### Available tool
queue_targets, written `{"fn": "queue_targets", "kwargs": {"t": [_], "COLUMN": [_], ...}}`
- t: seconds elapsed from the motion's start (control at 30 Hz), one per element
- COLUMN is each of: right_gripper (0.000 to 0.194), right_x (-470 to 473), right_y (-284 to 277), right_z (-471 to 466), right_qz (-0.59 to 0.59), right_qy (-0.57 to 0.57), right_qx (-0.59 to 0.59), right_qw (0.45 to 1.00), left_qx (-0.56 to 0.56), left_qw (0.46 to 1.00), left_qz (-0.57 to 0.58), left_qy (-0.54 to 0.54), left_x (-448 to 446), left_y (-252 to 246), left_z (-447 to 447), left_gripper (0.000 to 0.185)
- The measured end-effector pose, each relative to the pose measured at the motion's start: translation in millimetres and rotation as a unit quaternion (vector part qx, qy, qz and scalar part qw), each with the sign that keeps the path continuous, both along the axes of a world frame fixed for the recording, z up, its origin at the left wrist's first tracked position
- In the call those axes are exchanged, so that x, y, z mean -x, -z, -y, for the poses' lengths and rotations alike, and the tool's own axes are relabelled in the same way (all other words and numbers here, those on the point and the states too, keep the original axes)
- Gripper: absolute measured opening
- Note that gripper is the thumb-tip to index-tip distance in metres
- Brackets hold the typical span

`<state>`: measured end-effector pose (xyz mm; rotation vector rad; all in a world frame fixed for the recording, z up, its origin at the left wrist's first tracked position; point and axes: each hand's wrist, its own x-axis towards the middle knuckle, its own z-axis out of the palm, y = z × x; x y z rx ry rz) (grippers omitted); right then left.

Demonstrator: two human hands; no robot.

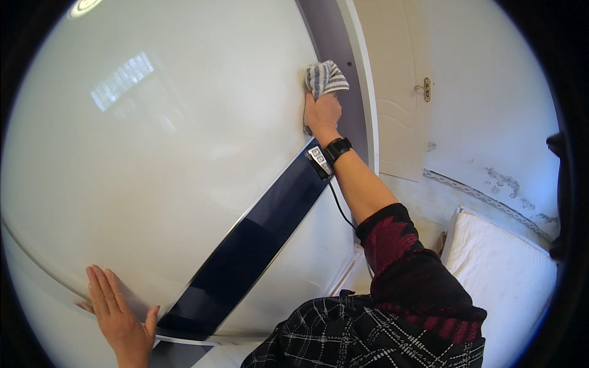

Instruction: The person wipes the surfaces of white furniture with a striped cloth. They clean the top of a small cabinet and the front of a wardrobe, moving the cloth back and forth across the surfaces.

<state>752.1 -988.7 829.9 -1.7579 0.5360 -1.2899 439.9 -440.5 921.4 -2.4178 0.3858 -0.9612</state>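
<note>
My right hand [324,112] grips a blue-and-white striped cloth [326,78] at the right edge of a glossy white panel [207,138], which looks like a wardrobe door. The cloth's bunched end overlaps the grey-purple side strip [329,27], and a fold hangs below the fingers. Lower left, my left hand [122,322] rests against the white surface with palm down, thumb spread, holding nothing. A glossy dark blue band [248,234] with thin metallic trim runs diagonally between the two hands. Strapped to my right wrist is a black band [338,148] beside a small corded device [320,161].
Right of the panel's white frame edge [368,106] stands a cream door [398,92] with a metal handle [426,89]. The wall [483,106] has peeling patches. A white-covered mattress or bed [501,276] lies lower right. A black cable [340,204] hangs from the wrist device.
</note>
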Motion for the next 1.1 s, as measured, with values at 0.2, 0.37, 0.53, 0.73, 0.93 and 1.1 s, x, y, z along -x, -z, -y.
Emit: {"fn": "queue_targets", "kwargs": {"t": [0.2, 0.37, 0.53, 0.73, 0.93, 1.1], "right_gripper": [0.08, 0.082, 0.087, 0.062, 0.037, 0.03], "right_x": [15, 16, 16, 20, 5, -17], "right_y": [1, -4, -16, -9, -4, -11], "right_z": [7, 14, 18, 34, 39, 41], "right_qz": [-0.099, -0.181, -0.179, -0.171, -0.158, -0.169], "right_qy": [0.021, 0.081, 0.044, 0.039, 0.135, 0.206], "right_qx": [0.103, 0.134, 0.055, 0.117, 0.128, 0.122], "right_qw": [0.989, 0.971, 0.981, 0.978, 0.97, 0.956], "left_qx": [-0.045, 0.012, 0.065, 0.078, 0.098, 0.109], "left_qw": [0.998, 1.0, 0.99, 0.986, 0.985, 0.982], "left_qz": [0.028, 0.018, -0.033, -0.023, -0.022, 0.003], "left_qy": [-0.04, 0.001, 0.117, 0.145, 0.142, 0.153], "left_x": [5, 3, -10, -14, -16, -26], "left_y": [13, 45, 72, 82, 89, 93], "left_z": [4, 3, 13, 12, 15, 17], "left_gripper": [0.124, 0.126, 0.123, 0.122, 0.125, 0.121]}}
